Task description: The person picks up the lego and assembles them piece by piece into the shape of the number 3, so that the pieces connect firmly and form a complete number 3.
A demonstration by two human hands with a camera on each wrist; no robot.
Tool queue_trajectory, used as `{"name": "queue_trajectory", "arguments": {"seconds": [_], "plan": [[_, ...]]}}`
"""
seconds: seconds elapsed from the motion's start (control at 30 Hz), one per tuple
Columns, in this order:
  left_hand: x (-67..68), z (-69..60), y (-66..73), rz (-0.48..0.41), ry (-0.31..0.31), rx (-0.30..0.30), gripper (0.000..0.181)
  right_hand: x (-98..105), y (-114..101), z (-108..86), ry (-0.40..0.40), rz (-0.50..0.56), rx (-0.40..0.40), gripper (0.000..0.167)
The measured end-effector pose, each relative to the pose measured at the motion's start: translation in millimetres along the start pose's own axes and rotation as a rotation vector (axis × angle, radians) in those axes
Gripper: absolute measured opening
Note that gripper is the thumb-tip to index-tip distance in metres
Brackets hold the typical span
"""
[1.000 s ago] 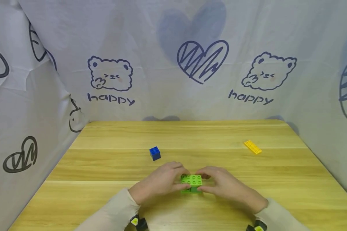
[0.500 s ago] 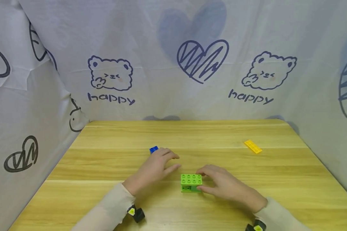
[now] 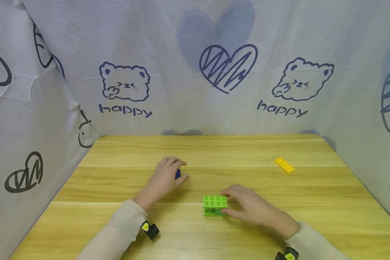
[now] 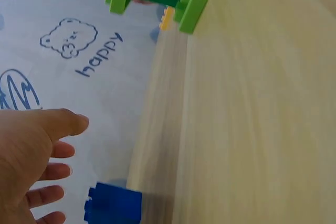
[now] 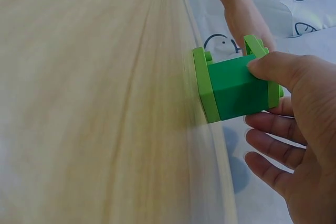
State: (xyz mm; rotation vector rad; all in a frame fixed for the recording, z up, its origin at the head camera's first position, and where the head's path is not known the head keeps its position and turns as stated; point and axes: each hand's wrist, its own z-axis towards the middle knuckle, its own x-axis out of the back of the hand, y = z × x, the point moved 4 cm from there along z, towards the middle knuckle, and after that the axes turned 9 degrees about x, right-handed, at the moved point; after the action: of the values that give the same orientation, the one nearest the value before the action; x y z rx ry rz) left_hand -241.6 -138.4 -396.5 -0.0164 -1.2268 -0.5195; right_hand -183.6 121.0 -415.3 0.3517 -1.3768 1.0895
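Observation:
My left hand is over the blue brick, which shows between thumb and fingers. In the left wrist view the blue brick stands beside the spread fingers of my left hand, with a gap between them. My right hand holds the right end of the green block assembly between thumb and fingers. The right wrist view shows a light green plate at top and bottom, with a dark green brick between them and the thumb of my right hand on it.
A flat yellow plate lies on the wooden table at the back right. White cloth with drawings hangs behind the table and along both sides.
My left hand has let go of the green assembly and moved left and away from me to the blue brick. My right hand and the assembly have stayed in place.

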Motion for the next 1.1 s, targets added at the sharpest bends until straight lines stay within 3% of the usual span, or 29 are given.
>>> {"name": "queue_trajectory", "arguments": {"seconds": [0.17, 0.47, 0.77, 1.1], "plan": [[-4.6, 2.2, -13.2, 0.087, -0.058, 0.103, 0.050, 0, 1, -0.9, 0.007, -0.003, 0.018, 0.050], [-10.6, 1.3, -28.0, 0.204, -0.129, 0.212, 0.057, 1, 1, -0.5, 0.004, 0.000, 0.020, 0.051], [-12.8, 0.4, -30.8, 0.270, -0.112, 0.186, 0.044, 1, 0, -0.3, 0.005, -0.002, 0.020, 0.051], [-8.7, 1.5, -26.3, 0.234, -0.079, 0.158, 0.043, 0, 2, -0.4, 0.006, 0.005, 0.021, 0.050]]}}
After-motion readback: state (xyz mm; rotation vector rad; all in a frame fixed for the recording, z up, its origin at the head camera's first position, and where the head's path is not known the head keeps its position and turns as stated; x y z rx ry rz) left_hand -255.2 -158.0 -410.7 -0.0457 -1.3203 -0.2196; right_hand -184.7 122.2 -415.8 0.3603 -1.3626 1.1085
